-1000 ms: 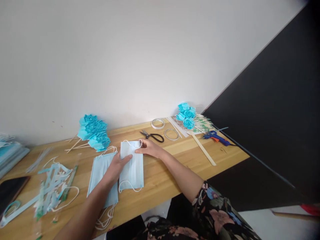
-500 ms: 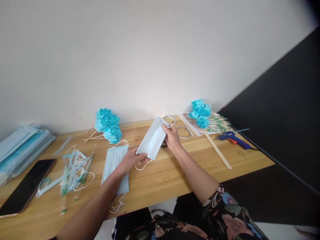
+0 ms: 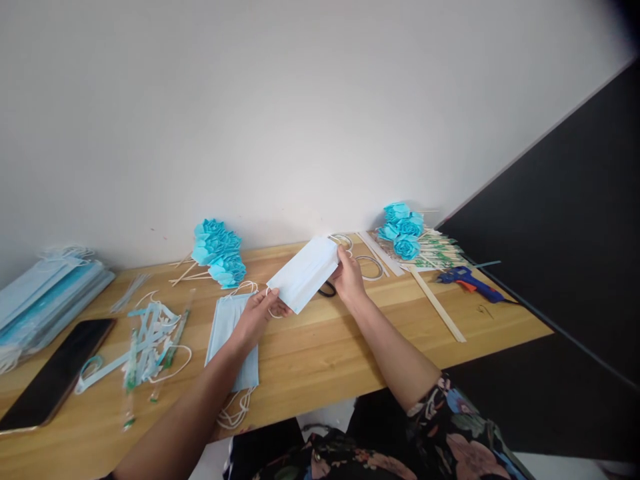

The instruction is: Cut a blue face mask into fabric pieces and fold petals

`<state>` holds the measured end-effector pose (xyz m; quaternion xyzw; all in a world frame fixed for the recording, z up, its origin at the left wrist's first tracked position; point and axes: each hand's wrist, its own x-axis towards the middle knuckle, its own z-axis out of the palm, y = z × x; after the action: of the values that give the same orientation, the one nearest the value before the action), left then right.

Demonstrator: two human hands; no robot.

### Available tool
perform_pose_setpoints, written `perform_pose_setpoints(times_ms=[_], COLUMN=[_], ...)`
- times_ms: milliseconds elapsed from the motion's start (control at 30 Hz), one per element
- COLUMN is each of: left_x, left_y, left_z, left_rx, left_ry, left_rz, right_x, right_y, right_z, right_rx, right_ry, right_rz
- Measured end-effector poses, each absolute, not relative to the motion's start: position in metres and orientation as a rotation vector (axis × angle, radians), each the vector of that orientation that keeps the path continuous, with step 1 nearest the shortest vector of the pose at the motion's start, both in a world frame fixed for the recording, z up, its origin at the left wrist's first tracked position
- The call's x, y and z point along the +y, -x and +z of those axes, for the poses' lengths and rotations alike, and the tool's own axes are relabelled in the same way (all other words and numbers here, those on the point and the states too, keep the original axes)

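Observation:
Between my two hands, above the table, is a pale blue face mask (image 3: pixel 304 272), tilted with its right end higher. My left hand (image 3: pixel 261 310) pinches its lower left end, where a white ear loop dangles. At the upper right end my right hand (image 3: pixel 347 272) grips it between thumb and fingers. Beneath my left hand and forearm lie more face masks (image 3: pixel 233 333) on the table, partly covered by the arm, their white loops sticking out at both ends. Behind my right hand, black scissors handles (image 3: pixel 327 289) show in part.
On the wooden table (image 3: pixel 320 373) lie blue flowers on sticks (image 3: pixel 217 250), more blue flowers (image 3: pixel 404 230), a blue glue gun (image 3: pixel 467 281), a flat wooden strip (image 3: pixel 437 305) and tape rolls (image 3: pixel 369 268). At left are a phone (image 3: pixel 57 373), bagged masks (image 3: pixel 55 297) and cut scraps (image 3: pixel 153 333).
The mask in my hands has turned flatter and more of its face shows. My left hand has moved slightly up and left along its end. More of the scissors handles shows.

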<state>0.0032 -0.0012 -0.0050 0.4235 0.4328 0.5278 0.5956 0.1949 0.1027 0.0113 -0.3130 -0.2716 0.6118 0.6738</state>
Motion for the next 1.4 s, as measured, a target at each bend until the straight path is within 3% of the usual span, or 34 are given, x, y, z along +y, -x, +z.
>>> perform_pose_setpoints(times_ms=[433, 733, 1033, 1267, 1400], left_x=[-0.002, -0.001, -0.005, -0.012, -0.009], left_y=[-0.005, -0.005, -0.004, 0.009, 0.002], left_z=[-0.001, -0.002, 0.005, 0.025, 0.015], left_rx=[1.276, 1.318, 1.237, 0.841, 0.970], left_ry=[-1.000, -1.200, -1.155, -1.089, -1.107], left_rz=[1.209, 1.175, 1.091, 0.908, 0.905], right_x=[0.095, 0.093, 0.091, 0.075, 0.068], right_y=[-0.190, -0.197, -0.198, -0.194, -0.190], right_z=[0.007, 0.007, 0.010, 0.018, 0.016], right_rx=[-0.846, -1.155, -1.212, -1.460, -1.651], right_ry=[0.744, 0.983, 0.993, 0.943, 0.861], right_rz=[1.452, 1.004, 1.015, 1.152, 1.178])
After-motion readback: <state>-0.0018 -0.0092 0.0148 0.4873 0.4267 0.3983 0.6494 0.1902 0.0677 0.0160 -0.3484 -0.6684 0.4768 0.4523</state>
